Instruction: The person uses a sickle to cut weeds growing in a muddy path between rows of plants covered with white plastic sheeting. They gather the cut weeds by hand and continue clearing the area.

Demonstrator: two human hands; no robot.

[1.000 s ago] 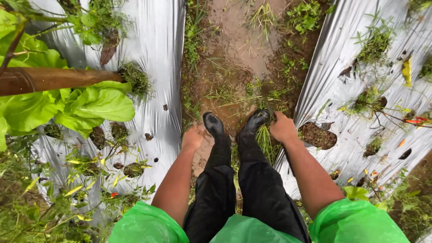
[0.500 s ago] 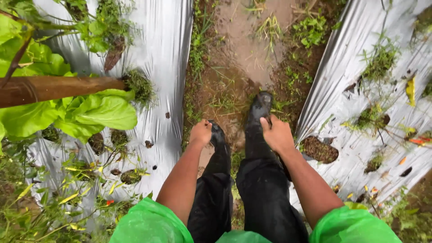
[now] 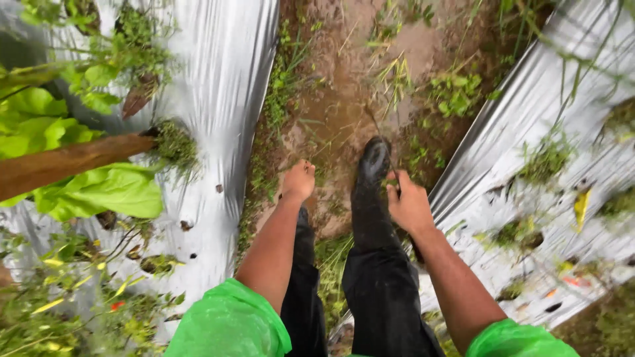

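Left hand: our left hand (image 3: pixel 299 180) hangs ahead of us over the muddy path (image 3: pixel 344 99), fingers curled into a loose fist with nothing in it that we can see.
Left arm: bare from the green raincoat sleeve (image 3: pixel 228 324) down, stretched forward and slightly inward.
Right hand: our right hand (image 3: pixel 409 206) is closed around a thin dark stem or blade (image 3: pixel 380 139) that runs up and away past the boot; we cannot tell which it is.
Right arm: bare as well, angled in from the lower right, wrist just above the edge of the right-hand silver mulch sheet (image 3: pixel 529 198).
Feet: the black rubber boot (image 3: pixel 372 165) on our right leg is planted forward in the mud, just beside the right hand; the other boot is mostly hidden behind the left arm.
Left edge: the left-hand silver plastic mulch (image 3: pixel 225 86) borders the path, with a bamboo stake (image 3: pixel 73 162) and broad green leaves (image 3: pixel 99 192) leaning over it.
Open room: we have only the narrow wet furrow between the two sheets, with weeds (image 3: pixel 456 89) growing at both margins.
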